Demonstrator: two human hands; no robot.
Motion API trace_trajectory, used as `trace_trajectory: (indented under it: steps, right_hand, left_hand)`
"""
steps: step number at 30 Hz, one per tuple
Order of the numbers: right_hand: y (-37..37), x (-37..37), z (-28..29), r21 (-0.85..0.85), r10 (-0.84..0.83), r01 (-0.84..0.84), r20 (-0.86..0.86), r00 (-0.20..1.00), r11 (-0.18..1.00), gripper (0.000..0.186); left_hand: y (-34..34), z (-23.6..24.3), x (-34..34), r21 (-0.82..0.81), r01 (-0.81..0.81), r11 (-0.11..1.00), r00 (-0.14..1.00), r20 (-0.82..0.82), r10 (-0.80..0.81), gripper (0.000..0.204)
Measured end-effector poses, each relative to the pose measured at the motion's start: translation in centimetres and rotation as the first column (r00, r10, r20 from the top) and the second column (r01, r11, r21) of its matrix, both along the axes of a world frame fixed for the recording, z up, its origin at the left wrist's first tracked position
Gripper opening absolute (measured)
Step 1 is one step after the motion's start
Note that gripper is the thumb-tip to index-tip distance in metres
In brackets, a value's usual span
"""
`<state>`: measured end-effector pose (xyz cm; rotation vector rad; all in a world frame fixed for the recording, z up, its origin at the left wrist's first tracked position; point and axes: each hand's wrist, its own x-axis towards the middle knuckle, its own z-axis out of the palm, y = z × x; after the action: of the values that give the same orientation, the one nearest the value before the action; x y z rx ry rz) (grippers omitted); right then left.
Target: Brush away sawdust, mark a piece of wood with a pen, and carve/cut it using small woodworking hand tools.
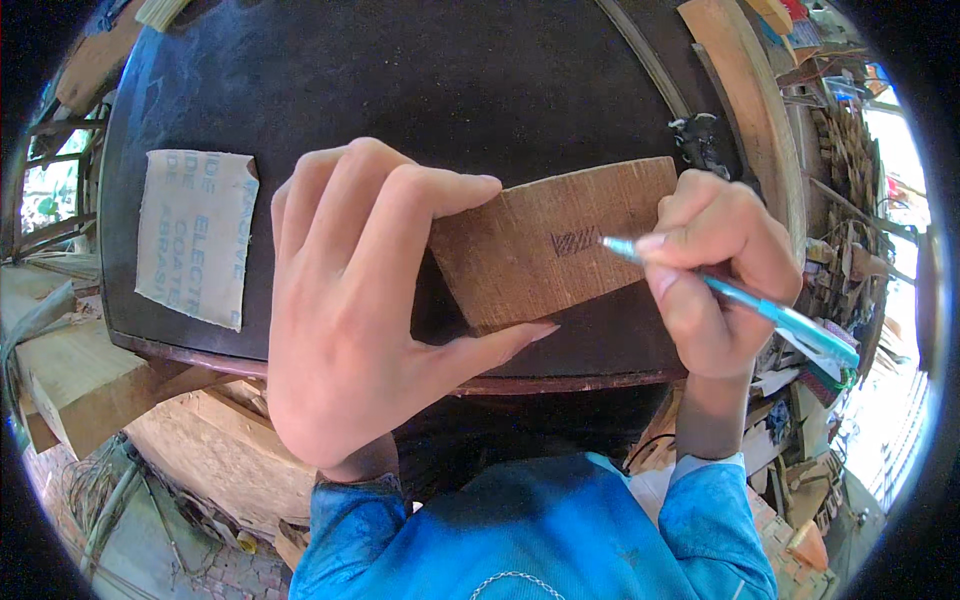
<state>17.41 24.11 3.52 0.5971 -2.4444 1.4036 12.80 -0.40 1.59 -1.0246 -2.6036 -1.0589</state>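
Observation:
A brown rectangular wood block [520,270] sits tilted over the dark tabletop, its right end higher in the picture. My left hand [350,290] grips its left end, index finger along the far edge and thumb along the near edge. In my right hand [715,270] is a light-blue pen [740,295], pinched between thumb and fingers. The pen's tip touches or nearly touches the block's face, at the right end of a small dark hatched patch [575,243]. Whether the tip presses on the wood I cannot tell.
A sheet of sandpaper [195,235] lies face down on the dark table [440,80] at the left. A long pale board [750,110] runs along the right edge, beside a black strip [645,55]. Thick timber [95,380] stands at the lower left; wood scraps [845,210] pile up at the right.

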Motion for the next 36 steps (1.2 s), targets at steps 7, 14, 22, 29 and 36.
trace_trajectory:
  steps: [7, 14, 22, 29, 36]
  right_hand:
    - [-0.2, 0.2, -0.1, -0.016, 0.0, 0.0, 0.014, 1.0, 1.0, 0.006]
    - [-0.3, 0.5, -0.1, -0.053, -0.042, 0.045, 0.059, 0.997, 0.998, 0.007]
    - [-0.5, 0.4, -0.1, -0.037, -0.058, 0.06, 0.055, 0.997, 0.997, 0.008]
    - [-0.2, 0.5, -0.3, -0.212, -0.031, 0.059, 0.132, 0.991, 0.975, 0.009]
    - [0.4, -0.7, -0.5, -0.464, -0.261, 0.143, -0.201, 0.944, 0.874, 0.022]
  left_hand:
    - [-0.1, 0.0, 0.0, 0.001, 0.009, 1.0, 1.0, 0.009, -0.009, 0.076]
    - [0.0, 0.0, 0.1, 0.005, 0.003, 1.0, 1.0, 0.002, -0.003, 0.076]
    - [-0.1, -0.1, -0.1, 0.009, 0.011, 1.0, 1.0, -0.004, -0.011, 0.075]
    - [0.0, 0.0, -0.1, 0.014, 0.005, 1.0, 1.0, -0.01, -0.005, 0.072]
    - [-0.1, 0.0, 0.4, 0.044, -0.001, 0.999, 1.0, -0.02, 0.001, 0.06]
